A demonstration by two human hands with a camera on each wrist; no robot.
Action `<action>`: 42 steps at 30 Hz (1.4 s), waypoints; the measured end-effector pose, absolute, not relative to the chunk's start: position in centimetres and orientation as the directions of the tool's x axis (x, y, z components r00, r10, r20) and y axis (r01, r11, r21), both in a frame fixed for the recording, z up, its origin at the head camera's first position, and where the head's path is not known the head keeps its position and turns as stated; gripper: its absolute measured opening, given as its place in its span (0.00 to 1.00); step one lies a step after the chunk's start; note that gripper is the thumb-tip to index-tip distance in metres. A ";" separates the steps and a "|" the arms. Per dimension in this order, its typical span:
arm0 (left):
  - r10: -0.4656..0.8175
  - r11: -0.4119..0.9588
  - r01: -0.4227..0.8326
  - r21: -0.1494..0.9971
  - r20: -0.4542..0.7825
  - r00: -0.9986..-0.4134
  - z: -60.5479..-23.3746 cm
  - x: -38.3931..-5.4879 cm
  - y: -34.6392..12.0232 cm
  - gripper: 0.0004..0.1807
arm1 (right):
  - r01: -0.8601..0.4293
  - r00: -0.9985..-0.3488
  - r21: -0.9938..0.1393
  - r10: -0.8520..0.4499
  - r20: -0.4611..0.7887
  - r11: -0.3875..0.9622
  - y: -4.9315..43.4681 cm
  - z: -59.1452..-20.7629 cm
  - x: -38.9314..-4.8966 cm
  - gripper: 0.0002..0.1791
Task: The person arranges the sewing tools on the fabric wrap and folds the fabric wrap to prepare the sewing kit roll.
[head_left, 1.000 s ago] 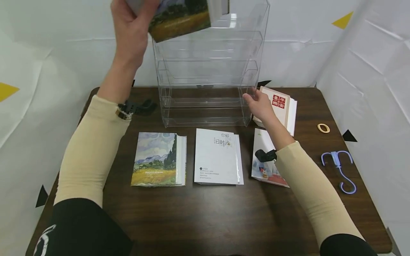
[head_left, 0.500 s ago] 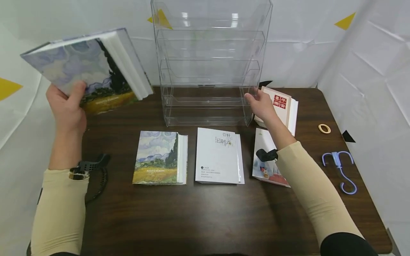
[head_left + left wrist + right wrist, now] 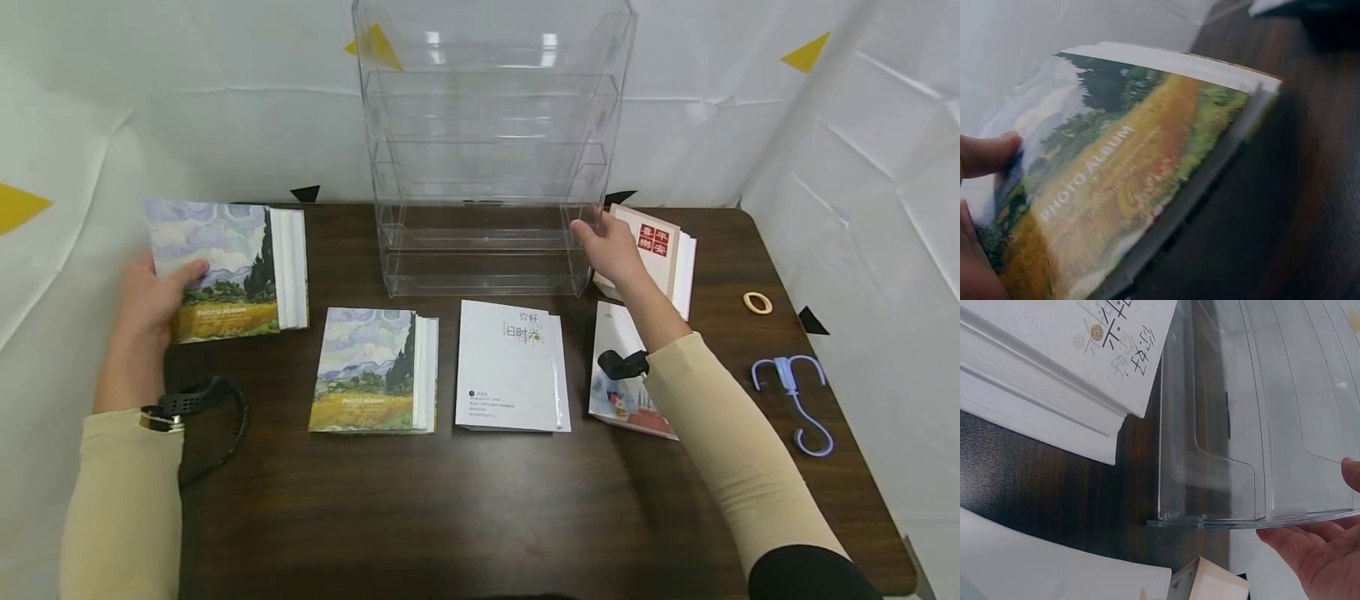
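Note:
My left hand [image 3: 146, 296] grips a photo album [image 3: 225, 271] with a painted landscape cover by its left edge, thumb on top. In the left wrist view the album [image 3: 1110, 162] tilts close over the dark table, its lower edge casting a shadow. My right hand [image 3: 611, 246] holds the right side of a clear tiered acrylic rack [image 3: 487, 287]. The right wrist view has the thumb inside the rack's side panel [image 3: 1310, 519] and the fingers outside it. A matching landscape album [image 3: 363, 367] lies in front of the rack's left side.
A white album [image 3: 506, 367] lies in the middle. Partly under my right forearm is an album with a red-bottomed cover [image 3: 630, 392]; behind it sits a beige album [image 3: 648, 246]. A wooden ring [image 3: 757, 302] and a blue double hook [image 3: 798, 400] lie far right.
My left hand has brought the landscape album from up in front of the rack, down and left to the table's left back. My right hand stays on the rack.

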State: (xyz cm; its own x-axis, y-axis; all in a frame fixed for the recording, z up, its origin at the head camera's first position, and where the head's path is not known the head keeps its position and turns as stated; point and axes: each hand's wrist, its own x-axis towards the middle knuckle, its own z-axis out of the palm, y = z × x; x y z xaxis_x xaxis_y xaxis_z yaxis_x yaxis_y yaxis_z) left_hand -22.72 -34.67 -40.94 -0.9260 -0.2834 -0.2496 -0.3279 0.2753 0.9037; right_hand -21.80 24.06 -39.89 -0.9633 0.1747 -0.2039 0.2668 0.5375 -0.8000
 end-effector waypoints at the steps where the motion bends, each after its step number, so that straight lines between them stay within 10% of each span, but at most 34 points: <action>1: -0.275 0.298 -0.352 0.887 -0.273 -0.922 -41.4 -22.9 -35.0 0.08 | 0.267 -0.963 -0.800 0.173 -0.206 0.537 24.0 -39.9 -21.8 0.39; 17: -0.106 0.473 -0.461 0.751 -0.471 -0.876 -45.3 -25.6 -37.4 0.15 | 0.252 -0.967 -0.803 0.174 -0.187 0.540 24.0 -39.9 -21.8 0.39; 26: -0.172 0.575 -0.455 0.680 -0.444 -0.880 -45.8 -25.7 -36.5 0.53 | 0.257 -0.966 -0.795 0.171 -0.195 0.549 23.7 -39.8 -21.8 0.39; 42: -0.320 0.620 -0.457 0.637 -0.326 -0.889 -46.1 -24.9 -35.5 0.48 | 0.262 -0.965 -0.794 0.171 -0.200 0.548 23.6 -39.7 -21.8 0.39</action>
State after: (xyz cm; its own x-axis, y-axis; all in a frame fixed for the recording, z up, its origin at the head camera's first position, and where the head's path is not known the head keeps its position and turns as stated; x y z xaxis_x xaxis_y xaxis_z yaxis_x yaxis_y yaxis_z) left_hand -24.95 -35.49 -46.09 -0.8893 -0.3204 -0.3262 -0.4573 0.6204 0.6372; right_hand -21.81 23.64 -39.71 -0.9647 0.1712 -0.2004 0.2622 0.5483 -0.7941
